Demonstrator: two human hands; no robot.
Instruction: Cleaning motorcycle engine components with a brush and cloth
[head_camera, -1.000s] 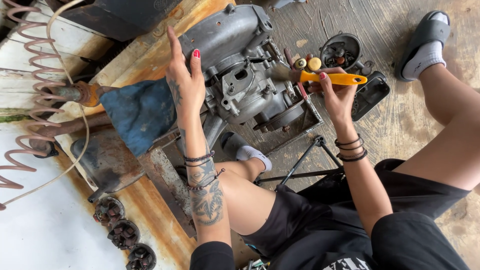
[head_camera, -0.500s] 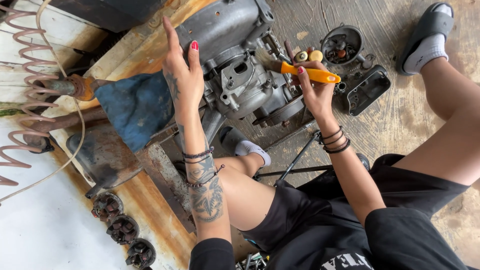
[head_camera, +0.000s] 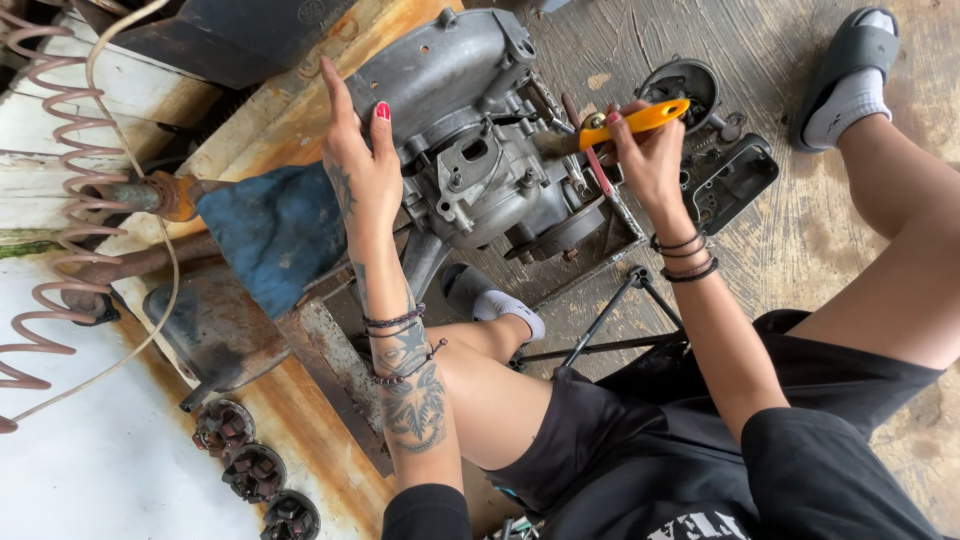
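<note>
Nearest the camera, the person sits on the wooden floor (head_camera: 800, 260) with knees drawn up, both forearms reaching forward and away from the body toward a grey cast-metal engine case (head_camera: 470, 150) that rests tilted against a rusty orange metal frame (head_camera: 280, 120). Such a casting is, by its look, heavy, rigid and unlikely to yield; its greasy surfaces would probably be slippery, so the safest hold seems to be on the broad flat flanks or around the thick ribs, not on the thin studs and fittings sticking out of it. The left hand (head_camera: 360, 175) is raised with wrist bent back and fingers stretched out flat, not clenched on anything, its palm laid against the left side of the casing, just beside a blue cloth-like cover (head_camera: 275, 230), as if steadying the block. The right hand (head_camera: 645, 160) is curled with its fingers grasping a tool with a yellow-orange handle (head_camera: 640, 118), held roughly level with the working end pointing left into the top of the casing. Beyond that hand a black round part (head_camera: 690, 85) and a black housing (head_camera: 735, 180) lie on the floor, and far left a coiled hose (head_camera: 50, 200) hangs
</note>
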